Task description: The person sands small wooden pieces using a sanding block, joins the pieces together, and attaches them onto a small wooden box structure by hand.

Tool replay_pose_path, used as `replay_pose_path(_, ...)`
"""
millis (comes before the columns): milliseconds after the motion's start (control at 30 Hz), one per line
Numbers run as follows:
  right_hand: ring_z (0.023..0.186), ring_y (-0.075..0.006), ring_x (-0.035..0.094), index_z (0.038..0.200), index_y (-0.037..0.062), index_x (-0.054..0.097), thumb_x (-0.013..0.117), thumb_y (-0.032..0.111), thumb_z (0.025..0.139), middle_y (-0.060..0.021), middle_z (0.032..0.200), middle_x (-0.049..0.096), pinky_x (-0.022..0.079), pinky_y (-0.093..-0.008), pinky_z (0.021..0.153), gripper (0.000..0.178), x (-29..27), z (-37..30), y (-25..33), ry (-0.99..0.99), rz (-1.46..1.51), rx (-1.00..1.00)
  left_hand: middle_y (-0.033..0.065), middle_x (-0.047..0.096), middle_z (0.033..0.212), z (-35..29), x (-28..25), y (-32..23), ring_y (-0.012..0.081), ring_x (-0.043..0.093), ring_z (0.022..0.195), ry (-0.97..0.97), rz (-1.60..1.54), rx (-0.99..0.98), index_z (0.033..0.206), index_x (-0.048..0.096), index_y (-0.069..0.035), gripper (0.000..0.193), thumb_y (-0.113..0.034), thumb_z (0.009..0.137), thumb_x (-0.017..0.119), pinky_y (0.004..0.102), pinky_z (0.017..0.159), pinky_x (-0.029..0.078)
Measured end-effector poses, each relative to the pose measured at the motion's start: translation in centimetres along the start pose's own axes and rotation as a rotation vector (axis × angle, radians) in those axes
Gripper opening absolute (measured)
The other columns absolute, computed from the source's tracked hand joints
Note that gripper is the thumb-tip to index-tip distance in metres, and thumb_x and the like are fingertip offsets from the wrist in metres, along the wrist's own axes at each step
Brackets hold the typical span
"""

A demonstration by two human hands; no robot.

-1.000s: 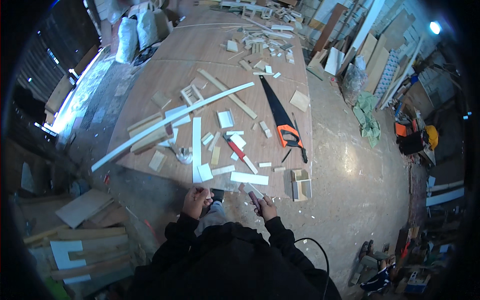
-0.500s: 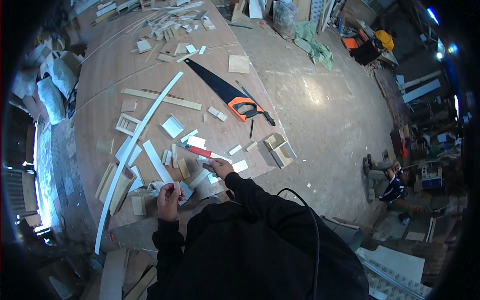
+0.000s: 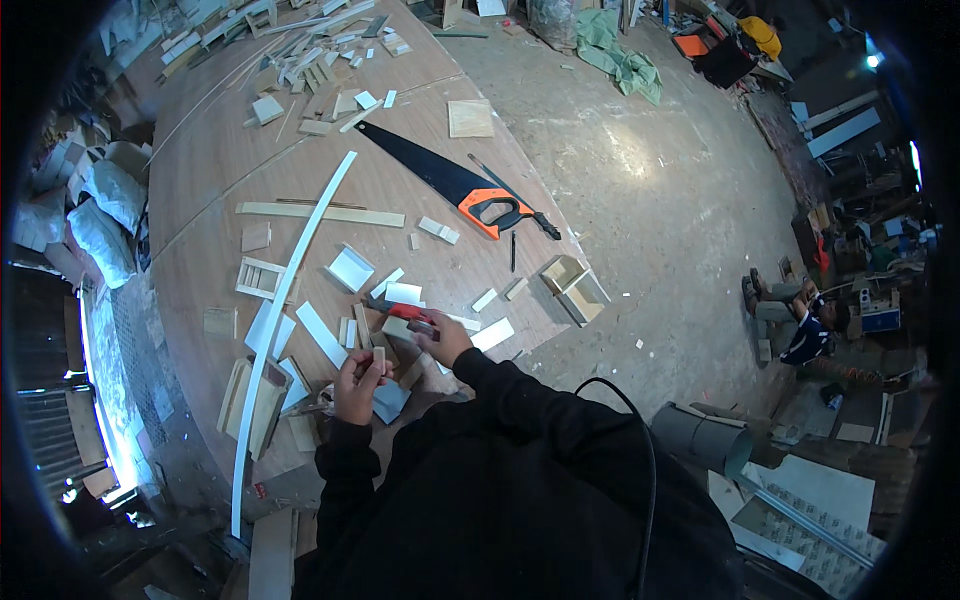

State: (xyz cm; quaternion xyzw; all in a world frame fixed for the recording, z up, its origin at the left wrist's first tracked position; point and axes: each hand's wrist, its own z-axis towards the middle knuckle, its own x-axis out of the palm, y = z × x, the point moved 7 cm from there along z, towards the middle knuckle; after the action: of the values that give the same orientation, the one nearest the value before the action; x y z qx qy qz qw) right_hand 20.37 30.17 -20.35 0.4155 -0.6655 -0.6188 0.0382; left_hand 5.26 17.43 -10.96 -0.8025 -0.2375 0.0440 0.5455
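Observation:
In front of my body, my left hand (image 3: 355, 390) pinches a small wooden block (image 3: 379, 358) upright between thumb and fingers. My right hand (image 3: 445, 338) is closed round a red-handled cutter knife (image 3: 408, 313), whose dark tip points left over the worktable (image 3: 200, 180). The knife is apart from the block. Around both hands lie pale wood and white strips, among them a white piece (image 3: 403, 293) beside the knife tip. An open white-lined box (image 3: 350, 268) sits farther off. What the right palm covers is hidden.
A handsaw (image 3: 430, 170) with an orange and black handle lies beyond my hands. One long white strip (image 3: 290, 275) crosses the table's left side. A divided wooden box (image 3: 574, 290) stands at the right edge. Offcuts are heaped at the far end. Another person (image 3: 805, 320) sits at right.
My right hand has turned, so the knife looks shorter and partly hidden by the fingers. My left hand and its block have come closer to it. The whole view has shifted slightly.

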Motion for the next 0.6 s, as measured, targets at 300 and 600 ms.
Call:
replay_pose_path(300, 0.092, -0.0111, 0.062, 0.123, 0.0045, 0.061, 0.057, 0.011, 0.094, -0.0051, 0.105, 0.066, 0.050, -0.0248, 0.078, 0.029, -12.7, -4.1, 4.0, -0.164, 0.391, -0.015, 0.0075, 0.063, 0.097, 3.7, 7.1, -4.5, 0.0122, 0.063, 0.083, 0.271, -0.147, -0.023, 0.112, 0.058, 0.003, 0.025, -0.013, 0.093, 0.061, 0.0255, 0.076, 0.050)
replay_pose_path(600, 0.095, -0.0299, 0.064, 0.108, 0.0073, 0.070, 0.072, 0.006, 0.080, -0.0133, 0.105, 0.066, 0.051, -0.0369, 0.081, 0.028, -17.6, -7.0, 15.1, -0.022, -0.048, -0.373, 0.0090, 0.063, 0.097, 3.6, 13.2, -4.1, 0.0121, 0.063, 0.081, 0.561, -0.282, -0.135, 0.112, 0.059, 0.003, 0.024, -0.013, 0.095, 0.058, 0.0250, 0.075, 0.050)
